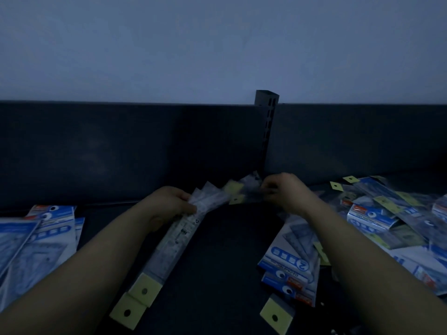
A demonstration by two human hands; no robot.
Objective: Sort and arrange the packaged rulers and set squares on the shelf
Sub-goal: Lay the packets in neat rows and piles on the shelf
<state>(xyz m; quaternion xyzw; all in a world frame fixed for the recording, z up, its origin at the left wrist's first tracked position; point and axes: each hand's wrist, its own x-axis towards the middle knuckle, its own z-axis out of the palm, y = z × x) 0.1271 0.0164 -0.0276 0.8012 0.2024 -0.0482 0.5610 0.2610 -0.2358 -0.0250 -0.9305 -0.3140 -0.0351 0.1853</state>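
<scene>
Two bare hands: left hand (174, 204), right hand (287, 189).

Clear-sleeved rulers with yellow hanging tabs (169, 240): the centre bundle shows two tabs at its near end. Its fanned far end is too blurred to count.

One lone yellow tab (275, 315), lower right of centre.

Blue-and-white set square packs: at least three lower left (48, 228), about three right of centre (287, 262). The right-edge heap (387, 221) is uncountable.

One dark slotted upright post (267, 131).

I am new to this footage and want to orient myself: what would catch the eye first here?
At the centre, the left hand grips a bundle of packaged rulers, and the right hand pinches its fanned far end near the shelf upright. Pale yellow hang tabs stand out at the bottom. Blue set-square packs lie at the left, and a mixed heap at the right.
</scene>
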